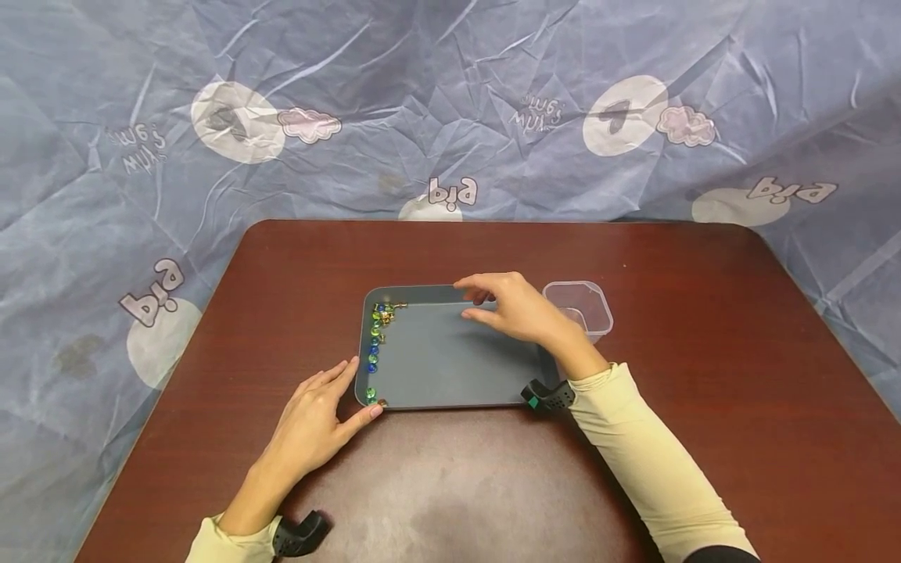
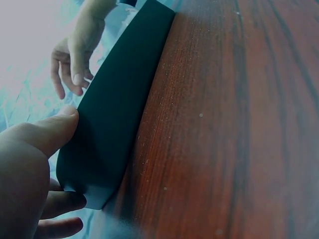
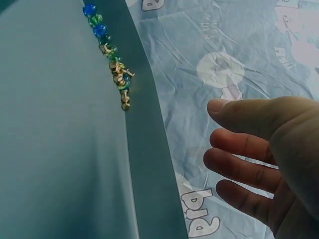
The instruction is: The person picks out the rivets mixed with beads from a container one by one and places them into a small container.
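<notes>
Head view: your left hand [image 1: 320,414] pinches tray [image 1: 450,367] near-left corner, mid-table. Right hand [image 1: 517,309] hovers over far rim, fingers loose, holding nothing. Beads [image 1: 375,344] along left wall — tilt slowly, w/ steady grip.

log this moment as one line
left hand: holds tray corner | right hand: open above tray | marbles: along tray's left rim
</notes>
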Tool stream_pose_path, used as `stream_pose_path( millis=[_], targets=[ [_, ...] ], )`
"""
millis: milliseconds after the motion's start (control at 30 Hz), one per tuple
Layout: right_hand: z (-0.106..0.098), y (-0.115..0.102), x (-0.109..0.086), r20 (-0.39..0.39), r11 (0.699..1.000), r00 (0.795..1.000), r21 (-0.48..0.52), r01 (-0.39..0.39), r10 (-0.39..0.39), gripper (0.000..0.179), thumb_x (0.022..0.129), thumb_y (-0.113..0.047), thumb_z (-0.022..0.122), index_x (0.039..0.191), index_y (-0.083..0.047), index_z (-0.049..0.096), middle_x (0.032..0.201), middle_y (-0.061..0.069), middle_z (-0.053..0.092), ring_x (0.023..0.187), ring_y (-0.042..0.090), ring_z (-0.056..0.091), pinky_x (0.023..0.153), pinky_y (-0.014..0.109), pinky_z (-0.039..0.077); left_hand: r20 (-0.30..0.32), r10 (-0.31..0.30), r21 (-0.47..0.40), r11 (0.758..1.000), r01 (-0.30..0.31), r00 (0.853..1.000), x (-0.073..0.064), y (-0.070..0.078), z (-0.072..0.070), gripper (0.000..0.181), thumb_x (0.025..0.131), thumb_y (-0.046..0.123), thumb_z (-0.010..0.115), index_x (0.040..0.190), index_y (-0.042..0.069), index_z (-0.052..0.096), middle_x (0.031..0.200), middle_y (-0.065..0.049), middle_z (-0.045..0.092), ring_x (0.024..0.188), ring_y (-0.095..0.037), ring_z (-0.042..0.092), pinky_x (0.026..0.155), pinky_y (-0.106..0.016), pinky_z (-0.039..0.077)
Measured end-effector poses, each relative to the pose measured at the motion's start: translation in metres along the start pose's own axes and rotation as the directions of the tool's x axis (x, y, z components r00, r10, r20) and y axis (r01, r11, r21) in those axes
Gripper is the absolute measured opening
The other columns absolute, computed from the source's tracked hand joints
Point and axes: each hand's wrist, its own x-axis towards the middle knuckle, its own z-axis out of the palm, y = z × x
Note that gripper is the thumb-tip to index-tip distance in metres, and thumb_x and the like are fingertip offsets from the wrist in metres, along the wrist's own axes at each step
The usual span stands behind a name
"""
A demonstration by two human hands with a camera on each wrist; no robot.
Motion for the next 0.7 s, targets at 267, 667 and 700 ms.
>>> stream_pose_path(
  millis=[267,667,700],
  targets=[
    [0.004,-0.004,0.010,-0.003,0.999,1.000,0.038,0.012,-0.012,0.033,0.086,-0.010,0.078,0.116,0.000,0.068,0.093,0.012,0.073,0.088,0.023,0.069,0.080,0.042,0.055,-0.008,0.004,0.005,1.000,-0.004,1.000,-0.001,0.000,0.001,0.081,0.084,0.052,0.074,0.141,-0.001,0.053,0.135,-0.022,0.058,0.125,-0.039,0.054,0.105,-0.054,0.037],
    [0.014,-0.004,0.022,-0.010,0.998,0.999,0.044,0.043,-0.043,0.029,0.086,-0.009,0.078,0.111,0.000,0.068,0.090,0.010,0.073,0.084,0.021,0.069,0.078,0.039,0.055,-0.003,-0.001,0.009,1.000,0.001,1.000,-0.001,0.000,0.000,0.081,0.085,0.053,0.073,0.142,-0.001,0.052,0.134,-0.023,0.058,0.125,-0.039,0.054,0.106,-0.054,0.037],
    [0.015,-0.004,0.023,-0.007,0.998,0.999,0.048,0.042,-0.042,0.028,0.086,-0.009,0.077,0.111,0.000,0.068,0.090,0.011,0.073,0.084,0.021,0.069,0.078,0.040,0.055,-0.003,-0.002,0.008,1.000,0.002,1.000,-0.002,0.000,0.000,0.081,0.085,0.053,0.073,0.142,-0.001,0.052,0.134,-0.023,0.058,0.125,-0.039,0.054,0.106,-0.054,0.037]
  ],
)
